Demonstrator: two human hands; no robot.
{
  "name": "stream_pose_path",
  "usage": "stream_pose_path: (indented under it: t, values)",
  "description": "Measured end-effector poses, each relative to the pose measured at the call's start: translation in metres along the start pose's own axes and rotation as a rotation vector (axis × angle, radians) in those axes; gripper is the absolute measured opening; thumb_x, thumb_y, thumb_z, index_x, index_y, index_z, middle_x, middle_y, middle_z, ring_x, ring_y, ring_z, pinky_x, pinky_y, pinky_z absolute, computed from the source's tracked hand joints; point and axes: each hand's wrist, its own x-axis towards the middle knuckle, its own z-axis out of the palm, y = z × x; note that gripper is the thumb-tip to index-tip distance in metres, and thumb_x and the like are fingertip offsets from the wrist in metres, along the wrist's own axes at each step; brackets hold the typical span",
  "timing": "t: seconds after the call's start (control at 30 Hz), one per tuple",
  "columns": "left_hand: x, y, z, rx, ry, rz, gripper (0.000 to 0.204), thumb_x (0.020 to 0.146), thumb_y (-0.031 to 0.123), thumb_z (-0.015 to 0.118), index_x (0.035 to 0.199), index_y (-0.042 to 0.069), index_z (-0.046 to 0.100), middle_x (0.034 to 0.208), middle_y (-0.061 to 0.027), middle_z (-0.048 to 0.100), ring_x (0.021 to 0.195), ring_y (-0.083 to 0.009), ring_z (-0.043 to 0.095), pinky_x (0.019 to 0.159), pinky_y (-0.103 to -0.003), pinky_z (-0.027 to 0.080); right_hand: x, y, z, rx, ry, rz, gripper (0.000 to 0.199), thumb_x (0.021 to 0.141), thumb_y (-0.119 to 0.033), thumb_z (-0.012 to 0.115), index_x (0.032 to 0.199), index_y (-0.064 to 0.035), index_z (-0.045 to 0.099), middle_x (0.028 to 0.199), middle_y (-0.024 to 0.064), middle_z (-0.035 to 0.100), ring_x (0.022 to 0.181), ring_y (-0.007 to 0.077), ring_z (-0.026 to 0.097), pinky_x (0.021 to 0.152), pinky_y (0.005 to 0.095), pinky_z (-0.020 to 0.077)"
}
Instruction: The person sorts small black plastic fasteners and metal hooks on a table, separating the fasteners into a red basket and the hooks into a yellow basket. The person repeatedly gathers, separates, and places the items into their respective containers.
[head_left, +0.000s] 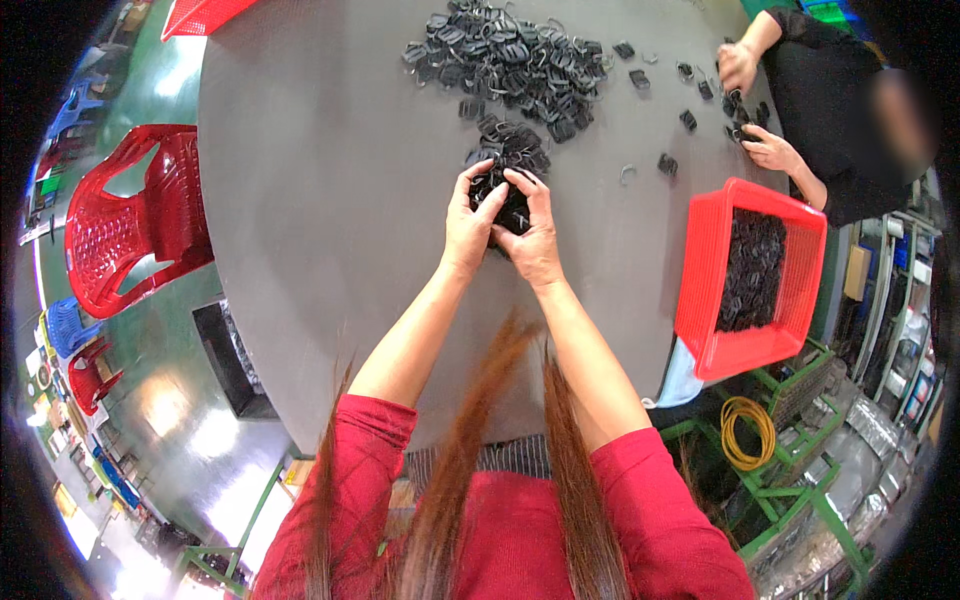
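My left hand (468, 228) and my right hand (534, 238) are cupped around a clump of small black pieces (511, 212) on the grey table, fingers curled from both sides. Some of the pieces show thin, shiny metal loops. Directly beyond my fingertips lies a smaller heap of the same black pieces (515, 146), partly hidden by my hands. Farther off spreads a large pile of black pieces (515, 60). How many pieces sit between my palms cannot be made out.
A red plastic basket (700, 290) holding black pieces stands at the right table edge. Several loose pieces (639, 78) lie scattered toward a co-worker in black (830, 110), whose hands handle more of them. A red chair (140, 220) stands left; another red basket (205, 14) sits far left.
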Motion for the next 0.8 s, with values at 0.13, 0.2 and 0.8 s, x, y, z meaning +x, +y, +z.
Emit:
stream_pose_path:
  t: [0.13,0.2,0.8]
  values:
    - [-0.045,0.001,-0.027,0.239,0.102,-0.072,0.029,0.084,0.02,0.066,0.109,0.007,0.058,0.096,-0.0026,0.059,0.084,-0.0092,0.054,0.074,-0.022,0.044,-0.046,-0.016,-0.009,0.182,-0.018,0.293,0.035,0.066,-0.007,0.076,0.098,-0.0087,0.062,0.096,0.0023,0.06,0.091,0.0156,0.057,0.082,0.0285,0.0468]
    - [-0.058,0.009,-0.046,0.218,0.112,-0.078,0.019,0.087,0.021,0.062,0.098,0.005,0.063,0.083,0.0014,0.06,0.076,-0.007,0.054,0.071,-0.021,0.044,-0.062,-0.038,-0.023,0.3,-0.025,0.656,0.021,0.073,-0.011,0.073,0.091,-0.0077,0.064,0.08,-0.0011,0.061,0.078,0.011,0.058,0.072,0.0265,0.0492]
    - [-0.145,-0.018,-0.036,1.389,-0.302,0.666,0.042,0.073,0.014,0.069,0.114,0.018,0.057,0.122,-0.0075,0.048,0.121,-0.0319,0.039,0.097,-0.046,0.036,-0.162,-0.012,-0.175,0.277,0.451,0.374,0.042,0.08,0.009,0.056,0.121,0.0008,0.048,0.109,0.0152,0.058,0.101,0.0217,0.059,0.075,0.0301,0.0534]
